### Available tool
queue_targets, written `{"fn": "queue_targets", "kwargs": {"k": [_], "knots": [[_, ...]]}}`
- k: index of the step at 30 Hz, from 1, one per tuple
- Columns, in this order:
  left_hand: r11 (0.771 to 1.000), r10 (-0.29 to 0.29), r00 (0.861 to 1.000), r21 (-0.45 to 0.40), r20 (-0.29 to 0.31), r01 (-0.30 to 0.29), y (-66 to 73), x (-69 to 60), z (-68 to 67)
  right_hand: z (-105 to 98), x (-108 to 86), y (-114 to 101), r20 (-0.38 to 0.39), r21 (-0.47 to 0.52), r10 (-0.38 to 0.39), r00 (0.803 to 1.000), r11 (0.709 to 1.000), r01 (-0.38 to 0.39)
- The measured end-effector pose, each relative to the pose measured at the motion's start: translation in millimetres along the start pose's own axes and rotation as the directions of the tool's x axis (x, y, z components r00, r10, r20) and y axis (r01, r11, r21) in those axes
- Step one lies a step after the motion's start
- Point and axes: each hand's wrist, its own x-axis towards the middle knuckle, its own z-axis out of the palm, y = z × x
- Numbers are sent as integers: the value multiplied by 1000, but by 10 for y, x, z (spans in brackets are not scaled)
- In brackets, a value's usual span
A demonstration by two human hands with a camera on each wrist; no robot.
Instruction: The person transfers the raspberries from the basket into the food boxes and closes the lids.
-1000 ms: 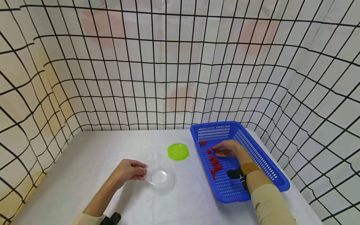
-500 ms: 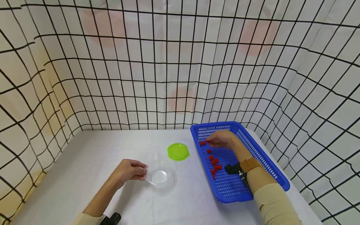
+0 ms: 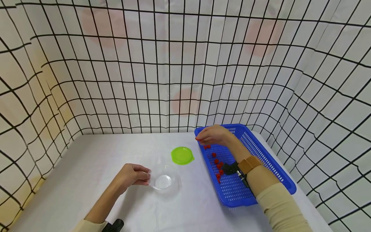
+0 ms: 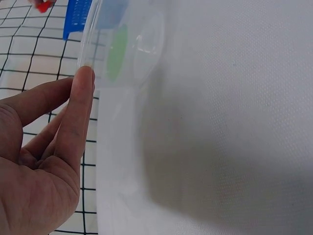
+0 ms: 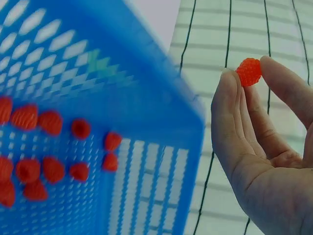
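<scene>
Between thumb and fingertips, my right hand (image 3: 214,134) pinches a raspberry (image 5: 249,72), held above the far left corner of the blue basket (image 3: 240,203). The berry is red with a bumpy skin. More raspberries (image 5: 51,122) lie on the basket floor along its left side. On the left, my left hand (image 3: 134,175) pinches the rim of a clear plastic bowl (image 3: 163,182) between thumb and fingers. That bowl stands on the white table, and the left wrist view shows its transparent wall (image 4: 105,54) at the fingertips.
Behind the bowl a bright green lid (image 3: 182,156) lies flat on the table (image 3: 101,151). A black wire grid (image 3: 162,80) over white sheeting encloses the back and both sides. The basket's raised rim stands between the berries and the bowl.
My right hand has lifted a raspberry from the basket and moved left and away, up to the far left corner. My left hand and the bowl have stayed in place.
</scene>
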Motion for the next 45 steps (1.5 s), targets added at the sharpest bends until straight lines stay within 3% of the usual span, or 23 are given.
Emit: {"fn": "queue_targets", "kwargs": {"k": [10,16,21,30,45], "knots": [[1000,-6,1000,18,-17,6,-1,0,49,709,32,-199,142,-79,-16,990,996,27],[1000,7,1000,23,-4,-7,20,7,73,1142,55,-150,213,-163,34,976,987,1],[999,17,1000,29,9,-17,31,5,76,1390,68,-58,274,-208,40,961,978,19],[999,16,1000,29,11,-17,35,-1,71,1556,83,95,275,-292,57,960,956,27],[999,49,998,21,37,-50,22,6,62,1585,92,169,256,-349,58,965,936,36]]}}
